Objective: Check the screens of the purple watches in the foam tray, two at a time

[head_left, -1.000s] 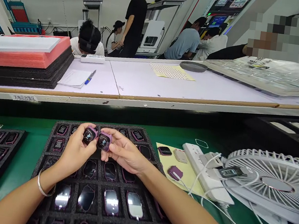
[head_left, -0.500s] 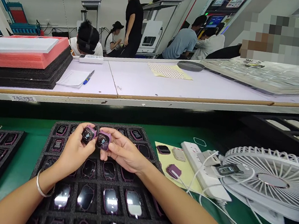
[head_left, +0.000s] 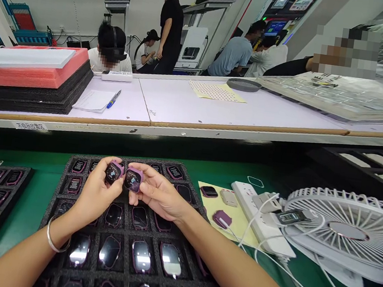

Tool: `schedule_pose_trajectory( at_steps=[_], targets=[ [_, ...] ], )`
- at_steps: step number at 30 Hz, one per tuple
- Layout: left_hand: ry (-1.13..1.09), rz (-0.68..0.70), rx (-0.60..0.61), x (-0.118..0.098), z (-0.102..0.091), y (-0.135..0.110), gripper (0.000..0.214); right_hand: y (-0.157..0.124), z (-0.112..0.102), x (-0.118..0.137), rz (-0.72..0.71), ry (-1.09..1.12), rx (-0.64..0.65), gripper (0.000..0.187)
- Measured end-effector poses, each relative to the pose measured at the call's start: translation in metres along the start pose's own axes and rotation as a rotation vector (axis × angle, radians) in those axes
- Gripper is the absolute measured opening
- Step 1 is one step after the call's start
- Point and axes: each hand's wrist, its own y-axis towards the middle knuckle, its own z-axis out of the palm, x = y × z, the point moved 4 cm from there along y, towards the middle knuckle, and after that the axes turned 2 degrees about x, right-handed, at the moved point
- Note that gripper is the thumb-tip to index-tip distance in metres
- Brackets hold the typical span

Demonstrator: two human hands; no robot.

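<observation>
Side by side above a black foam tray (head_left: 151,234), my two hands each grip a purple smartwatch without a strap. The left smartwatch (head_left: 113,173) is pinched by my left hand (head_left: 97,192), its lit screen turned up. My right hand (head_left: 160,192) has its thumb and fingers closed on the right smartwatch (head_left: 133,180), whose screen is lit as well. The two cases sit very close together. Beneath them, the tray's square pockets hold several more purple-edged watches with dark or reflective faces; my hands hide some pockets.
Another tray (head_left: 2,212) of watches lies at left. To the right are a yellow sheet (head_left: 238,218) with small parts, a white power strip (head_left: 259,218) with cables, and a white fan (head_left: 345,229). A raised shelf (head_left: 168,107) spans the front; several people are beyond it.
My hands and both smartwatches stay almost still. Across the shelf, the seated person with a head strap has raised their head slightly.
</observation>
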Motion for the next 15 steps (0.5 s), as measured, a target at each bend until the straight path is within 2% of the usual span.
schedule_pose_trajectory(
  at_steps=[15],
  targets=[
    [-0.001, 0.021, 0.003, 0.0006, -0.0001, -0.0006, 0.033, -0.0010, -0.0002, -0.0004, 0.005, -0.002, -0.008, 0.051]
  ],
)
